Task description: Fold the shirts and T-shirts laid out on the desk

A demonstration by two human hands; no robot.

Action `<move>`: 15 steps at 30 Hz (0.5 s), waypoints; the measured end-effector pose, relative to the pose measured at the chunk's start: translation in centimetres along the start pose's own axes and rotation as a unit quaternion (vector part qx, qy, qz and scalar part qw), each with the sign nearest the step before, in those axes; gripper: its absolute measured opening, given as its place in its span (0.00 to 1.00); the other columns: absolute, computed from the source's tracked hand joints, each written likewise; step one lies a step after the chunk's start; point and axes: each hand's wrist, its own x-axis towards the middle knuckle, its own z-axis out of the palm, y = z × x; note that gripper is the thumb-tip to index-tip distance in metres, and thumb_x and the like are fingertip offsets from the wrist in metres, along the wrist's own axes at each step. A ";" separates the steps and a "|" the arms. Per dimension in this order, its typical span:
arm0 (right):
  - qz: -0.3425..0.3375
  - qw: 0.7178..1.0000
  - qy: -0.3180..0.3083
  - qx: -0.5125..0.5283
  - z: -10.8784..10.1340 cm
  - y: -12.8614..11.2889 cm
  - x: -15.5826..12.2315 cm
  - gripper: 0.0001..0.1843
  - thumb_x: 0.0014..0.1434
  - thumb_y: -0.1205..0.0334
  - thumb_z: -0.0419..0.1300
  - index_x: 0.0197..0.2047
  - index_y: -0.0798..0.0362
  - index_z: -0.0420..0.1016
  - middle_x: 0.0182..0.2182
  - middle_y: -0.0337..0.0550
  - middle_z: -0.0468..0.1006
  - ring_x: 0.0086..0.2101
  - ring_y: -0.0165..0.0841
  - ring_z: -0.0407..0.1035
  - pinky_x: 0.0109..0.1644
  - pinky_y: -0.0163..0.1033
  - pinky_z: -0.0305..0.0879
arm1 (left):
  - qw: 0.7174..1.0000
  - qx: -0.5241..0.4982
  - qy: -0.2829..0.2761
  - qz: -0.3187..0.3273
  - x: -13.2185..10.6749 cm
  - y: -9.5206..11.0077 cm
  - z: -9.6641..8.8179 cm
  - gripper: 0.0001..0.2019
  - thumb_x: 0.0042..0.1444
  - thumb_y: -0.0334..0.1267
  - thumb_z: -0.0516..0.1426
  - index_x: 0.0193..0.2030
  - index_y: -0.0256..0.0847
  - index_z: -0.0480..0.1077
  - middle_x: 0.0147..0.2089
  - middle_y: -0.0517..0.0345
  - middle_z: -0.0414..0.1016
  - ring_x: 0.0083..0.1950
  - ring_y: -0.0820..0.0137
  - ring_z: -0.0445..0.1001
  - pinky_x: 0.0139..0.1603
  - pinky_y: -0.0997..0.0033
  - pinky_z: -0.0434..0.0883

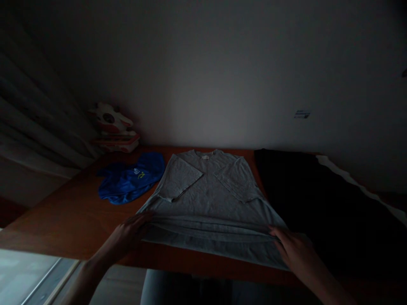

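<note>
A grey T-shirt (206, 195) lies spread on the wooden table, collar toward the wall, both short sleeves turned inward over the body. Near its lower end, the cloth is bunched into a raised crosswise ridge. My left hand (135, 228) grips the shirt at the left end of this ridge, fingertips over the fabric. At the right end, my right hand (291, 243) pinches the cloth between thumb and fingers. The hem lies flat on the table below the ridge, between my hands. Dim light hides the finer finger detail.
A crumpled blue garment (130, 180) lies left of the shirt. Black cloth (311, 199) with a pale edge covers the table's right side. A cow-shaped figure (111, 123) stands at the back left by the curtain (38, 123). The table's front edge (178, 256) is close to me.
</note>
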 end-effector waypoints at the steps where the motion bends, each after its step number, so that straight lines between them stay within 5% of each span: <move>1: 0.006 1.000 -0.014 0.012 -0.2 0.2 -0.4 0.16 0.61 0.69 0.51 0.47 0.47 0.75 0.38 0.45 0.86 0.36 0.37 0.82 0.40 0.39 0.79 | 1.000 -0.001 0.003 0.001 -0.6 0.3 0.0 0.21 0.70 0.50 0.48 0.57 0.43 0.75 0.57 0.52 0.81 0.53 0.64 0.82 0.55 0.71 0.77; 5: 0.028 0.994 -0.081 0.073 -1.7 1.0 -1.8 0.14 0.60 0.67 0.54 0.43 0.42 0.77 0.37 0.38 0.87 0.34 0.38 0.83 0.38 0.36 0.79 | 1.000 -0.011 -0.011 0.009 -2.6 1.3 -1.2 0.18 0.69 0.49 0.50 0.57 0.48 0.76 0.54 0.57 0.83 0.49 0.65 0.83 0.49 0.74 0.79; 9: 0.092 0.979 -0.130 0.129 -3.9 1.6 -1.4 0.08 0.63 0.54 0.59 0.40 0.39 0.81 0.33 0.38 0.87 0.32 0.41 0.83 0.36 0.36 0.78 | 0.998 -0.038 -0.050 -0.015 -2.9 0.9 -3.3 0.14 0.68 0.46 0.52 0.51 0.52 0.79 0.45 0.62 0.85 0.39 0.68 0.84 0.40 0.78 0.79; 15: 0.143 0.952 -0.197 0.187 -8.8 1.8 6.0 0.21 0.61 0.38 0.58 0.36 0.43 0.84 0.34 0.39 0.86 0.36 0.41 0.81 0.39 0.37 0.75 | 0.995 -0.068 -0.031 -0.072 3.7 -0.1 -7.7 0.24 0.65 0.58 0.52 0.41 0.41 0.79 0.41 0.57 0.84 0.39 0.65 0.80 0.41 0.73 0.75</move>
